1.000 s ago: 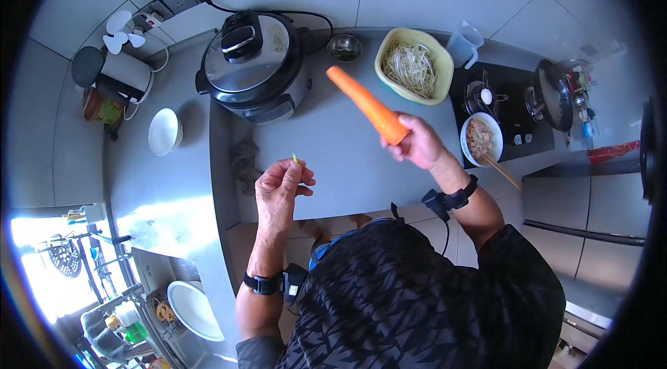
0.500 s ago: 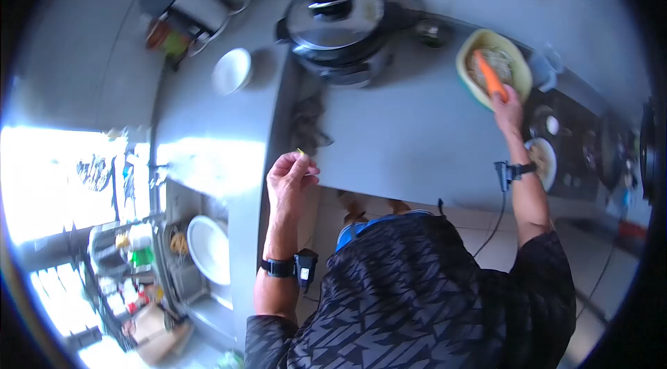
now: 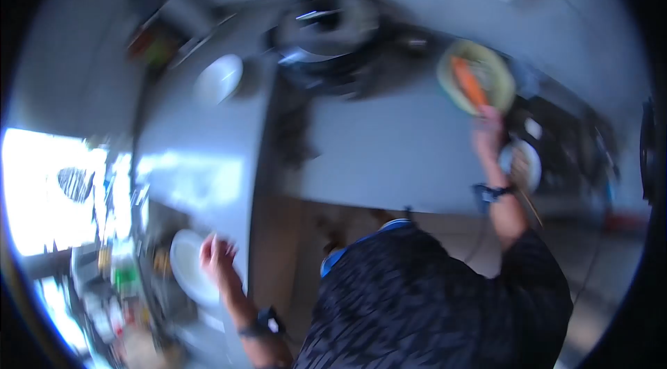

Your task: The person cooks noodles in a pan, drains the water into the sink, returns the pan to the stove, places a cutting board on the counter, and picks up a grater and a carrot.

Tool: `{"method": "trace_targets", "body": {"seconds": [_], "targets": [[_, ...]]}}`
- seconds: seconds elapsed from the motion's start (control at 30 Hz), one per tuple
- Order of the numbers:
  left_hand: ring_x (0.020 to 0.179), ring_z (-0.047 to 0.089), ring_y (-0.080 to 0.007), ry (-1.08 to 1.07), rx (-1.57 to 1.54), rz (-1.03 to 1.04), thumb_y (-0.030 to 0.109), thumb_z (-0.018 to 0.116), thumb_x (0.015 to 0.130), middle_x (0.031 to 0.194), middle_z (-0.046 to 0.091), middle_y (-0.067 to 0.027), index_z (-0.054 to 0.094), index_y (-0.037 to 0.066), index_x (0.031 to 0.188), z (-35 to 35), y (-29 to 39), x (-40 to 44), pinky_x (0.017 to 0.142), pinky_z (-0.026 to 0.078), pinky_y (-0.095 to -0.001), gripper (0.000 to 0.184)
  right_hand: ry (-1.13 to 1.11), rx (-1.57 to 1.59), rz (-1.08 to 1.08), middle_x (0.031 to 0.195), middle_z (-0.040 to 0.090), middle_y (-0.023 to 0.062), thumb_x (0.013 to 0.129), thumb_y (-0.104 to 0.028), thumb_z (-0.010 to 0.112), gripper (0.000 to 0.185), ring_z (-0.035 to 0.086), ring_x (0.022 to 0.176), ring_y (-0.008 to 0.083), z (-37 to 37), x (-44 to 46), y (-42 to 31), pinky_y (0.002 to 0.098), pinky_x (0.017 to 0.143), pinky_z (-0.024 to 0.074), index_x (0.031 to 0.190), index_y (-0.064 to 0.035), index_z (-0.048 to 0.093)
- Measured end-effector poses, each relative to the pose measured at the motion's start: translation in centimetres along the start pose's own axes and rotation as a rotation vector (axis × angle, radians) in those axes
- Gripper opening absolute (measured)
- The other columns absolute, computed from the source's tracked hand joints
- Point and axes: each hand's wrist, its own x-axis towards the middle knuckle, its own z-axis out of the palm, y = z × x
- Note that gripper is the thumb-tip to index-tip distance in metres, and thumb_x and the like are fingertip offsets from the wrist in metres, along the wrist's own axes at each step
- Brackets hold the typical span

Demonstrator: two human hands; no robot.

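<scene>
My right hand point(image 3: 488, 129) is closed round the lower end of an orange carrot point(image 3: 469, 82). The carrot slants over a yellow-green bowl point(image 3: 511, 87), which holds pale shreds. On the left, my left hand point(image 3: 217, 253) is over the right rim of a white basin point(image 3: 186, 265) at the sink. Motion smears its fingers, so whether they hold anything is unclear.
A black and silver lidded cooker point(image 3: 326, 28) stands at the back of the counter point(image 3: 368, 140). A white bowl point(image 3: 219, 79) lies to its left. Near my right forearm is a white plate point(image 3: 529, 164) with food and a thin stick. A dark stove borders the right.
My left hand has moved left and down, from the counter edge to the basin; the tiny yellow-green bit at its fingertips no longer shows. My right hand keeps the carrot at the bowl. The view has shifted.
</scene>
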Motion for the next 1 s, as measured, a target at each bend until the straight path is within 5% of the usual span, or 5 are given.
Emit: {"method": "trace_targets", "body": {"seconds": [0.17,0.33,0.57,0.83,1.0], "targets": [[0.067,0.061,-0.0117,-0.334,0.194,0.002,0.013,0.066,0.093,0.079,0.066,-0.0058,0.065,0.001,0.096,9.6,-3.8,4.3,0.059,0.051,-0.0238,0.012,-0.507,0.373,-0.044,0.083,0.070,0.0086,0.086,-0.011,0.066,0.009,0.066,0.073,0.0146,6.9,-4.8,-8.5,0.0296,0.065,0.0531,0.091,-0.0054,0.071],[0.070,0.062,-0.0105,-0.909,0.428,0.018,0.011,0.064,0.093,0.080,0.068,-0.0057,0.068,-0.005,0.097,20.6,-1.2,-2.7,0.065,0.051,-0.0236,0.016,-0.926,0.907,-0.060,0.091,0.070,0.0067,0.092,-0.021,0.067,0.031,0.063,0.073,0.0100,2.6,-9.4,-19.5,0.0251,0.068,0.0549,0.116,-0.0004,0.065],[0.072,0.064,-0.0121,-1.247,0.360,-0.086,0.012,0.063,0.096,0.083,0.070,-0.0082,0.067,-0.005,0.103,26.3,-2.6,-7.4,0.065,0.053,-0.0257,0.019,-0.969,0.844,0.050,0.077,0.067,0.0013,0.093,-0.014,0.066,0.018,0.061,0.064,0.0076,-2.4,-8.6,-18.7,0.0231,0.058,0.0513,0.102,0.0015,0.069],[0.079,0.067,-0.0172,-1.143,0.360,-0.037,0.011,0.061,0.095,0.094,0.070,-0.0115,0.063,-0.003,0.113,26.4,-2.3,-8.6,0.068,0.055,-0.0293,0.023,-0.218,0.733,0.141,0.080,0.066,0.0029,0.094,-0.013,0.064,0.014,0.062,0.064,0.0083,-5.6,1.5,-9.7,0.0237,0.056,0.0527,0.102,-0.0022,0.067],[0.075,0.065,-0.0136,-0.775,0.366,-0.065,0.014,0.063,0.093,0.089,0.070,-0.0086,0.065,0.000,0.110,20.1,-3.3,-4.8,0.067,0.053,-0.0261,0.022,0.035,0.044,-0.063,0.097,0.072,0.0131,0.088,-0.009,0.060,0.020,0.069,0.083,0.0220,-3.2,10.9,1.0,0.0320,0.075,0.0545,0.105,-0.0032,0.068]]}}
